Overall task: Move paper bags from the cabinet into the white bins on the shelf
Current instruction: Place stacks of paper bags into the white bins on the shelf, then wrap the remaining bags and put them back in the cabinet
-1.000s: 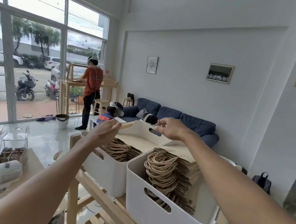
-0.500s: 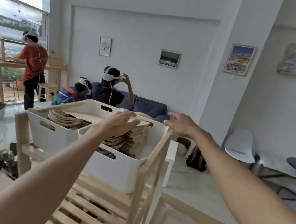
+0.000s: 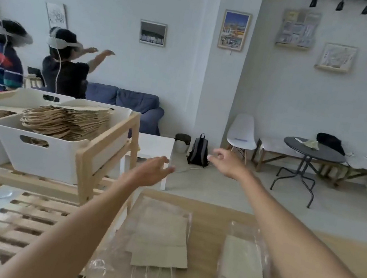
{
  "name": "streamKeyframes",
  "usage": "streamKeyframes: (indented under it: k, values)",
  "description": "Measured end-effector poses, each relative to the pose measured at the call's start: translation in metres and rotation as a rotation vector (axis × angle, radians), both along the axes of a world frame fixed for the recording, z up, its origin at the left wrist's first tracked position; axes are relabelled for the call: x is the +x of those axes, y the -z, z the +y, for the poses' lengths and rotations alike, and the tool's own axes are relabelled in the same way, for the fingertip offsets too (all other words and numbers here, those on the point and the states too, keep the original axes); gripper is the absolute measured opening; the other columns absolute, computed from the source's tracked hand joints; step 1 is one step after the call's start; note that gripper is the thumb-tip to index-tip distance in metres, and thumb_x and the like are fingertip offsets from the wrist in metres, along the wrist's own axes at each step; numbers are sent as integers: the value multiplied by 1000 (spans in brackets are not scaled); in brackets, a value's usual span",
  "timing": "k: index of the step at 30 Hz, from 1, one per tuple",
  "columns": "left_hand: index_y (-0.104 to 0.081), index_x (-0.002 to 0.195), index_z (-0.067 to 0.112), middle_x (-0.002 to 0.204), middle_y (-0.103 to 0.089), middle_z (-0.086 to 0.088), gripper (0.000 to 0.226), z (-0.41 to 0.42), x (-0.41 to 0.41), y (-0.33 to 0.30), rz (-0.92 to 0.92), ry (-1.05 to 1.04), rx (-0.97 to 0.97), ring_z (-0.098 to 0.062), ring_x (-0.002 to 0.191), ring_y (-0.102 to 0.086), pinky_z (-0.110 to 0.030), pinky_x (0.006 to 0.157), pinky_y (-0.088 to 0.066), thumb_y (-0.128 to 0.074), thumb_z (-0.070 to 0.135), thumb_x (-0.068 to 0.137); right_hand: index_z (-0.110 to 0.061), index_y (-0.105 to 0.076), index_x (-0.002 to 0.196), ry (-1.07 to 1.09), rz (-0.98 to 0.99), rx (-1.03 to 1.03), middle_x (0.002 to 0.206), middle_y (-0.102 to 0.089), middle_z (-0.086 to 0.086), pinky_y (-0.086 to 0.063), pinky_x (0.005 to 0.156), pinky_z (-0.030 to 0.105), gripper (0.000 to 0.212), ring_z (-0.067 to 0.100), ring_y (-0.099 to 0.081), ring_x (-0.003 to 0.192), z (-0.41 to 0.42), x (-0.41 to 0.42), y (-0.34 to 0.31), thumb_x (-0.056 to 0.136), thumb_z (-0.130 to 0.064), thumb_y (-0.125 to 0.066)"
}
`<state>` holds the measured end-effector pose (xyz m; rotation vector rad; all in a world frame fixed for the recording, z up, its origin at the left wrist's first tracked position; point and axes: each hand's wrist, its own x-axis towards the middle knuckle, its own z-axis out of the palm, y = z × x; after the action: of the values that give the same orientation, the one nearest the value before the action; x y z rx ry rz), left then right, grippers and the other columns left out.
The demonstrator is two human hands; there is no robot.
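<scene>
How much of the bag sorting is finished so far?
Done: both white bins on the shelf hold stacked paper bags. In hand: nothing; left hand and right hand are empty. Left: two wrapped bundles on the wooden top.

White bins (image 3: 38,156) at nine o'clock — brown paper bags (image 3: 68,118) inside. Pale wood shelf (image 3: 86,166). Navy sofa (image 3: 130,104) at eleven; black round table (image 3: 313,149) at two — white chair (image 3: 242,133) beside.

Likely a café-style lounge: sofa (image 3: 132,104), round table (image 3: 313,149), framed prints (image 3: 234,30).
</scene>
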<state>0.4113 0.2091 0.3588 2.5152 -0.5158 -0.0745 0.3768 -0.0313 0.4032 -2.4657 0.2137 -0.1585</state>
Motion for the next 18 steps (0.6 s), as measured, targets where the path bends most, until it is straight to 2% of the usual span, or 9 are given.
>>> streamKeyframes:
  k: [2, 4, 9, 15, 18]
  values:
    - [-50, 136, 12, 141, -53, -11, 54, -35, -15, 29, 71, 30, -14, -28, 125, -51, -38, 103, -39, -44, 51, 98, -11, -49, 146, 67, 48, 62, 148, -52, 11, -39, 108, 34, 58, 27, -51, 134, -38, -23, 24, 98, -43, -57]
    - [-47, 140, 11, 144, -51, -8, 54, -69, -33, 55, 128, 60, 4, -27, 130, -48, -34, 99, -37, -42, 48, 100, -15, -45, 149, 135, 100, 86, 153, -46, 10, -37, 110, 35, 61, 28, -46, 138, -73, -47, 51, 98, -45, -55]
    - [-41, 144, 6, 145, -48, -18, 61, -136, -61, 126, 332, 82, -41, -30, 132, -47, -35, 105, -37, -45, 47, 99, -13, -42, 149, 334, 178, 174, 153, -45, 12, -38, 108, 33, 62, 29, -45, 138, -137, -94, 120, 97, -44, -55]
    - [-38, 142, -5, 145, -46, -23, 64, -185, -85, 202, 485, 18, -6, -32, 134, -44, -33, 108, -34, -46, 43, 100, -10, -16, 158, 427, 404, 294, 163, -27, 13, -34, 112, 38, 83, 32, -33, 147, -169, -132, 207, 95, -48, -55]
    - [-34, 143, -7, 145, -44, -23, 68, -198, -95, 226, 582, 1, -24, -34, 133, -44, -33, 105, -36, -48, 44, 99, -12, -12, 159, 484, 489, 393, 164, -24, 10, -43, 106, 43, 88, 33, -35, 145, -171, -143, 243, 94, -51, -55]
